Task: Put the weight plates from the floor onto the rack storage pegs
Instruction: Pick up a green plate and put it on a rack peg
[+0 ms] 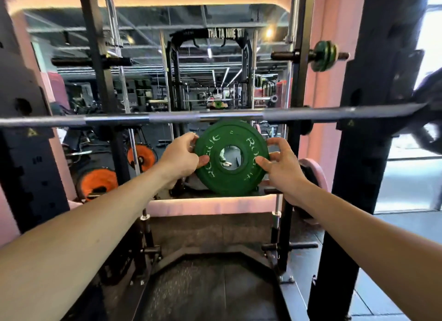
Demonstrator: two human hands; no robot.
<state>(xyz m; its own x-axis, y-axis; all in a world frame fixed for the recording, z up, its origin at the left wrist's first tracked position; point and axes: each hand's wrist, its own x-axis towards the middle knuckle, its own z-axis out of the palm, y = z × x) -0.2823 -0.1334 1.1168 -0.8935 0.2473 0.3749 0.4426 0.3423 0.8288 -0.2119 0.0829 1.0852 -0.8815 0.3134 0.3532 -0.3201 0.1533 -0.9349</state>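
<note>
A black rack frames the scene, its uprights rising at the left and right edges, with a mirror behind it filling the upper middle. A barbell runs level across the whole width, just above centre. At the upper right a storage peg sticks out sideways, carrying two green plates near its tip, with bare peg on their inner side. Orange plates sit at lower left. In the centre, just under the barbell, the green weight plate is held upright, face toward the camera: round, dark green, worn pale lettering around a wide centre hole. The left hand grips its left rim, the fingers curled over the edge and thumb pressed on the face; the right hand grips the right rim likewise. Below the plate lies open dark floor between the rack's feet
</note>
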